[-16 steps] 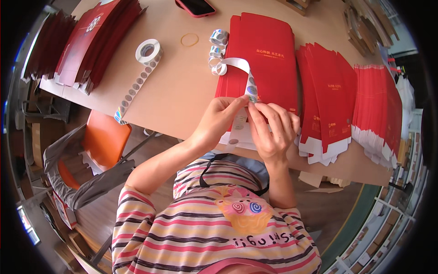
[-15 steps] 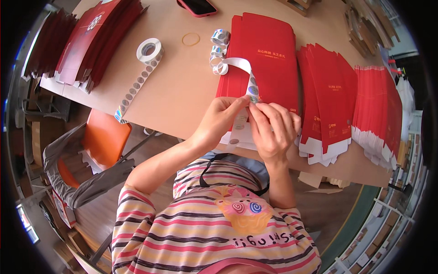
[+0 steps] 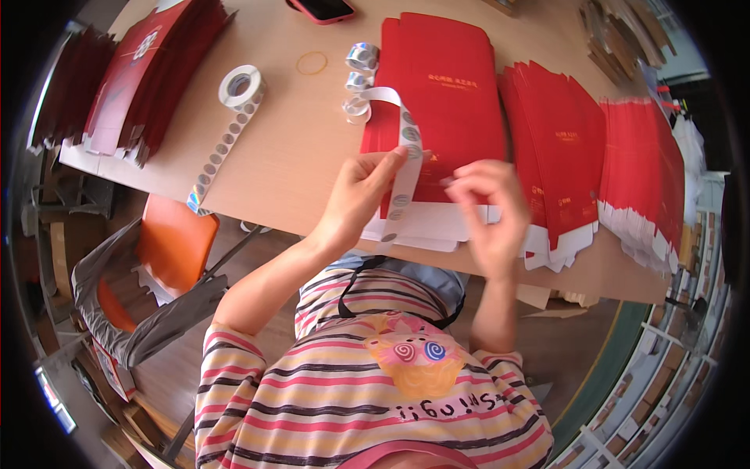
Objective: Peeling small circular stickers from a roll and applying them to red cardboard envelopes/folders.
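My left hand [image 3: 361, 187] pinches a white strip of round silvery stickers [image 3: 405, 178] between thumb and fingers. The strip curls over from a small loose roll [image 3: 357, 109] and hangs down past the table's front edge. My right hand [image 3: 497, 205], somewhat blurred, is apart from the strip, to its right. Its thumb and forefinger are closed on a small, pale round sticker, seen only edge-on at the fingertips. Under both hands lies a stack of flat red cartons [image 3: 445, 86] with white flaps toward me.
More red cartons [image 3: 558, 141] lie fanned out on the right, with another row [image 3: 637, 172] beyond. Red cartons [image 3: 148, 78] stand at the far left. A larger sticker roll [image 3: 241, 86], a rubber band [image 3: 312, 63] and a phone [image 3: 328, 9] rest on the table. An orange chair [image 3: 178, 242] stands left.
My right hand has come away from the strip to the right with a small sticker at its fingertips. My left hand has shifted slightly left and up, still on the strip.
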{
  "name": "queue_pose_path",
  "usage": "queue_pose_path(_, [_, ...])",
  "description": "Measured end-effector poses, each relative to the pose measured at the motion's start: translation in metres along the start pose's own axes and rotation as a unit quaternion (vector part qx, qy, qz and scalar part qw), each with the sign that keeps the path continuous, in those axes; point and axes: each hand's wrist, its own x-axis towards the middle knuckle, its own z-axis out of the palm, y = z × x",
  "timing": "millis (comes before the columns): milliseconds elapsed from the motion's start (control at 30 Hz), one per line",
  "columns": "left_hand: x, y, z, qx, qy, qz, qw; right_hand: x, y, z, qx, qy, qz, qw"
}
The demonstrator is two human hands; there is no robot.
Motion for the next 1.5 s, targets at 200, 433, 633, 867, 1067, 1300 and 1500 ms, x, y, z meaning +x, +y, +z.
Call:
queue_pose_path(200, [-0.007,-0.006,-0.008,0.104,-0.011,-0.027,0.994,0.055,0.066,-0.081,0.004,-0.27,0.16,0.95])
queue_pose_path(433, [-0.005,-0.012,-0.001,0.098,-0.019,0.046,0.994,0.069,0.094,-0.078,-0.049,-0.451,0.218,0.864])
queue_pose_path(633, [-0.006,-0.01,0.0,0.083,-0.013,0.027,0.996,0.069,0.1,-0.076,-0.043,-0.444,0.208,0.871])
queue_pose_path(867, [-0.007,-0.004,0.003,0.102,0.001,0.007,0.995,0.064,0.102,-0.074,-0.036,-0.422,0.193,0.885])
queue_pose_path(1067, [-0.004,-0.011,-0.002,0.085,-0.005,0.014,0.996,0.06,0.1,-0.071,-0.035,-0.405,0.218,0.887])
queue_pose_path(1300, [-0.005,-0.007,0.001,0.078,-0.003,0.01,0.997,0.043,0.079,-0.062,-0.181,-0.317,0.158,0.917])
queue_pose_path(1500, [-0.005,-0.005,0.002,0.08,0.003,0.004,0.997,0.015,0.087,-0.065,-0.091,-0.13,0.315,0.936])
